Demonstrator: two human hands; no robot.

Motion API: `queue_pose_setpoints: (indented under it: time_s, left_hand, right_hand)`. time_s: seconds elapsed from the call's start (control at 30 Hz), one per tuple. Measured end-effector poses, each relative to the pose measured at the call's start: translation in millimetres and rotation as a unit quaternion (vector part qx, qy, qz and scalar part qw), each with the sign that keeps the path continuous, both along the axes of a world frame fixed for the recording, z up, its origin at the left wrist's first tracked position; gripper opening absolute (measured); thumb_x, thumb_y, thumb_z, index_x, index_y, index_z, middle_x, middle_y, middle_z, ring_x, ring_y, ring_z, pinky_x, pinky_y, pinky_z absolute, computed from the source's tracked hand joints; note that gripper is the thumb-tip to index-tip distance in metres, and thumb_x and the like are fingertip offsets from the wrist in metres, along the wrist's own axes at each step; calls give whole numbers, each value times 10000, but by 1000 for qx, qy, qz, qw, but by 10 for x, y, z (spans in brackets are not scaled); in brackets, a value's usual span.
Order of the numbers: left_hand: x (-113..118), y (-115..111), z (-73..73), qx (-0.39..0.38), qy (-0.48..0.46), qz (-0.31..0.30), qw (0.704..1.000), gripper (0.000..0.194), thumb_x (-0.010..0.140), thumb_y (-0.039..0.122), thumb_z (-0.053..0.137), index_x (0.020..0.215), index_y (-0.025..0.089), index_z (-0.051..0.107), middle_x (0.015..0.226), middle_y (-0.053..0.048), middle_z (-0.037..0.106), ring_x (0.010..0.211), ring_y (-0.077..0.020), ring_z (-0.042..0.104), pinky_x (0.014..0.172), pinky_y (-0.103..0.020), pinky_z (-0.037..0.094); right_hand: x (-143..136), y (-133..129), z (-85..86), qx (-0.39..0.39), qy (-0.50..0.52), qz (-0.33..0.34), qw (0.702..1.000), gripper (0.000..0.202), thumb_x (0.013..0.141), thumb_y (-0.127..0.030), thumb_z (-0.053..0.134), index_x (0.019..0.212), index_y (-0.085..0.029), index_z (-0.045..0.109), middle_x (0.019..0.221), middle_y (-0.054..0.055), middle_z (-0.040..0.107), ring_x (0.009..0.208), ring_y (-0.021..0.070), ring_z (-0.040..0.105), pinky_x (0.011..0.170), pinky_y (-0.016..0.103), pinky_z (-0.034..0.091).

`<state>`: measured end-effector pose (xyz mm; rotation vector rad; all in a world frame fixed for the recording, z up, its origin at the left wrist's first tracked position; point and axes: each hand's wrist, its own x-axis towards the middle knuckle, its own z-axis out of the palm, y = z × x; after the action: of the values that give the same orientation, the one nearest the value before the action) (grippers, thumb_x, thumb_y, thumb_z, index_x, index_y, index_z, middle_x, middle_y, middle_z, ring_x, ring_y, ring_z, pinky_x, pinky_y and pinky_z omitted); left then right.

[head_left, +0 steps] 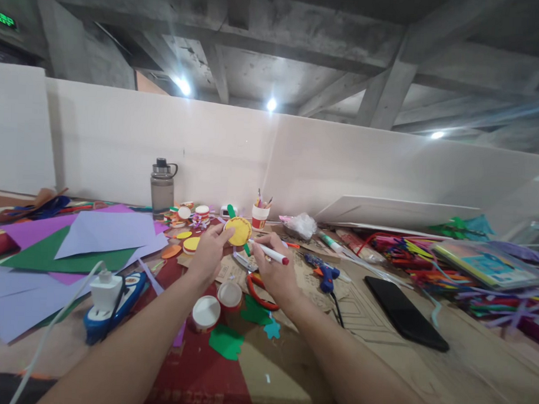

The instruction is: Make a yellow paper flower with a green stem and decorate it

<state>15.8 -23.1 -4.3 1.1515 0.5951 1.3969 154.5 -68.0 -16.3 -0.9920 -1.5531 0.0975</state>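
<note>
My left hand [210, 250] is closed on the edge of a round yellow disc [239, 231], held up above the table. Green strips stick out from the disc's top and bottom, and faint dark marks run along its rim. In my right hand [273, 270] is a white marker [270, 253] with a red end, its other end pointing at the disc and close to it; I cannot tell whether it touches. Below my right hand lie scissors [261, 293] with orange-red handles, partly hidden by the hand. Two paper cups [206, 313] stand nearer me, beside green paper scraps [226, 342].
Coloured paper sheets [104, 234] and a power strip [115, 305] with a white charger lie left. A water bottle [162, 189] and pencil cup [260, 216] stand at the back. Rightward are a blue glue gun [326, 275], a black phone [405, 313] and a plastic case [492, 263].
</note>
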Motion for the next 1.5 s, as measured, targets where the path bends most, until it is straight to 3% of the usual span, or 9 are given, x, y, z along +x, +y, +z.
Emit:
queue_pose_setpoints:
  time_s: [0.5,1.5]
  left_hand:
    - [-19,30,-14,10,29,-1,1000,391,700,402,732,965,118,691,899,-97,727,790,-197,678,583,-244,511]
    - [-23,40,-29,5,48,-9,999,323,714,376,723,934,139,721,858,-66,725,659,-142,647,592,-243,517]
  right_hand:
    - [13,14,0,12,-35,6,999,119,863,-305,541,785,-215,539,714,11,643,646,164,586,647,297,458]
    - [-3,12,-21,-6,-50,35,998,106,855,-262,559,754,-228,568,702,18,646,632,169,578,626,304,458]
